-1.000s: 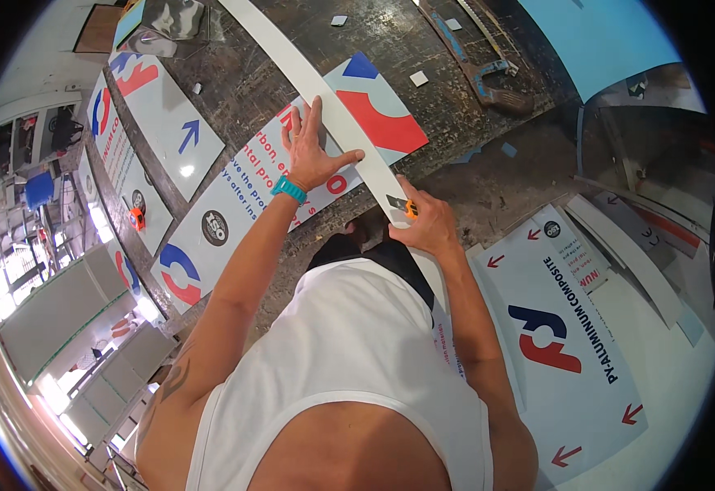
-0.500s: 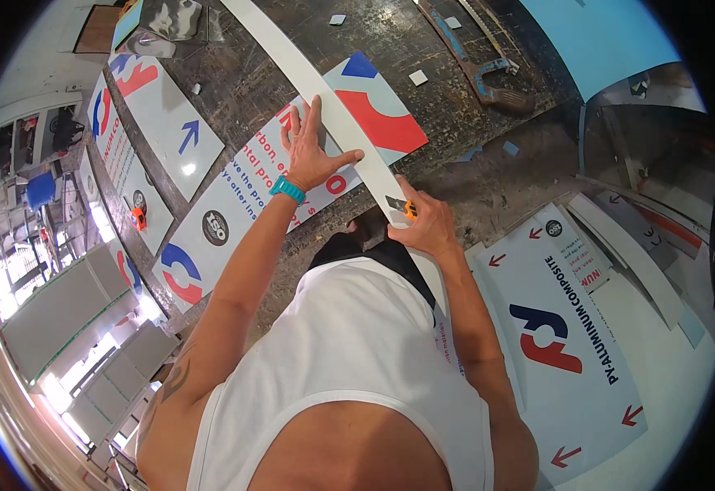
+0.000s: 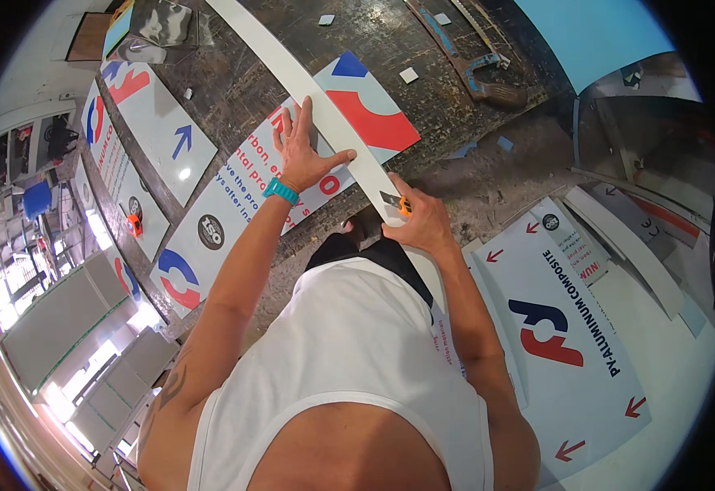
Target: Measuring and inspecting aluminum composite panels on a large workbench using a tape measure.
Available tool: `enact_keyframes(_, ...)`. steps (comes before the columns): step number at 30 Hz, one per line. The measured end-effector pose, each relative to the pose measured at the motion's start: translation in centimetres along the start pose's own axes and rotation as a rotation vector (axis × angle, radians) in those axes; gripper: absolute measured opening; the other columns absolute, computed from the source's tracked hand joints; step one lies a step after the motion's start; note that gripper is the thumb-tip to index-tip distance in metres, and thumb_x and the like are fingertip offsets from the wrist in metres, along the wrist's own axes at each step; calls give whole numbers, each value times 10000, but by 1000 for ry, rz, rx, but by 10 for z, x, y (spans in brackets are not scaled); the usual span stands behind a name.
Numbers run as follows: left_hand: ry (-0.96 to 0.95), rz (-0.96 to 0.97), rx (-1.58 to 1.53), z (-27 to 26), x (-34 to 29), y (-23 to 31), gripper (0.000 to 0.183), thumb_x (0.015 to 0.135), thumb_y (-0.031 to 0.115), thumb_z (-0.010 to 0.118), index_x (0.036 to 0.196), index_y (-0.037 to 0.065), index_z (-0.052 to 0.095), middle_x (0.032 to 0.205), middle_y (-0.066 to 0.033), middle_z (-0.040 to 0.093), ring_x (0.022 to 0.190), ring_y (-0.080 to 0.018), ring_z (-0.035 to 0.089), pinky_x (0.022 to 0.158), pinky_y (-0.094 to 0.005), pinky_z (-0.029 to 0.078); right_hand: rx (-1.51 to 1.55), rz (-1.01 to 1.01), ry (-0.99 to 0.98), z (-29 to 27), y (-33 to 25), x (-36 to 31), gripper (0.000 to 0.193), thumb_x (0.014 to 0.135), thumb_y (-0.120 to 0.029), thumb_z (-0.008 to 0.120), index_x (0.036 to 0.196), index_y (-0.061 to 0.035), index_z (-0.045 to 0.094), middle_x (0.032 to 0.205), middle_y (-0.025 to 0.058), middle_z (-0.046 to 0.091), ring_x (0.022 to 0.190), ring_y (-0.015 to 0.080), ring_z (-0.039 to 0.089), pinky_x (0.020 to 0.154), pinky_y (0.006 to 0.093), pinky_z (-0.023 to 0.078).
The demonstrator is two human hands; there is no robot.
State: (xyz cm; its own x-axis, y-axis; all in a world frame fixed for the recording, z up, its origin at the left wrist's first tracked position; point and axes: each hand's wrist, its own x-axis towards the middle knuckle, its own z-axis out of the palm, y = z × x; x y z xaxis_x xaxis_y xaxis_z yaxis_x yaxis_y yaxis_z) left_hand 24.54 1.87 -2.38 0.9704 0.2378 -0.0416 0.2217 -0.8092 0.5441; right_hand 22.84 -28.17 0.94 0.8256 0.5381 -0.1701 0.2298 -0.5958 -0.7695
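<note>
A long narrow white strip point(image 3: 284, 72) runs slantwise from the far edge of the bench down to my right side. My left hand point(image 3: 303, 154) is open, fingers spread, pressing along its left edge with the thumb lying over the strip. Beneath that hand is a white printed panel point(image 3: 239, 190) with red and blue lettering. My right hand point(image 3: 424, 221) is closed on an orange utility knife point(image 3: 405, 206), its dark blade pointing up and left over the strip. The same hand also rests on the strip near its close end.
A hacksaw point(image 3: 465, 61) with a blue frame lies at the far right of the dark bench point(image 3: 366, 33). An orange tape measure point(image 3: 134, 226) sits on another panel at left. More printed panels point(image 3: 554, 327) are stacked at right, by a light blue sheet point(image 3: 599, 41).
The whole view has shifted slightly, so bench items appear a little further left. Both hands keep about the same place on the strip, and the knife is still in my right hand.
</note>
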Motion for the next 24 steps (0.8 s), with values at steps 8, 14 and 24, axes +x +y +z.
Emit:
enact_keyframes(8,-16,-13,62,-14,1,9,1442,578,729,925,1708,125,262,1719,-342,222,1621,-510,131,1252,-681,105,88,31,-2,-20,-9,-1,885,769,-276,880,1557,-111,514,1115,157,682,920,387,696,819,447,564)
enact_keyframes(14,-106,-55,273,-32,7,33,1453,565,718,923,1694,76,273,1749,-288,183,1606,-521,164,1237,-694,182,-77,57,141,-52,11,-2,618,906,-185,744,1454,-5,524,1189,212,680,972,458,678,873,499,547)
enact_keyframes(24,-221,-97,398,-57,24,57,1448,570,704,919,1660,-11,290,1759,-233,206,1594,-525,196,1240,-687,231,52,150,-111,-81,-60,80,460,1016,-66,530,1463,18,463,1236,308,679,1082,524,658,888,558,520)
